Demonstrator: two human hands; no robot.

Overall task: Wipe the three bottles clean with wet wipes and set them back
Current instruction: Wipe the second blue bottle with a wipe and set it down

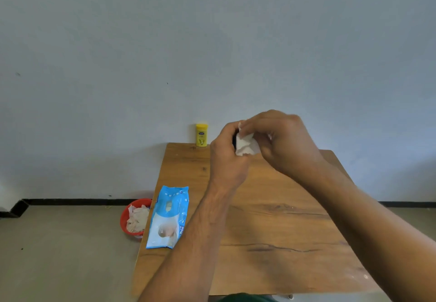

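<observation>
Wiping in progress. Both hands are raised above the far part of the wooden surface point(271, 219). The left hand point(227, 153) has its fingers closed round a dark object — presumably a bottle, almost wholly hidden — while the right hand point(280, 139) pinches a white wet wipe point(245, 145) against it. A yellow bottle point(201, 135) stands upright at the surface's far edge, left of the hands; a third bottle is not visible. The wipe pack point(168, 216) lies on the surface's left edge, and beside it on the floor a red bin point(125, 219) holds used wipes — suggesting some wiping is done, though how many bottles remain cannot be told.
</observation>
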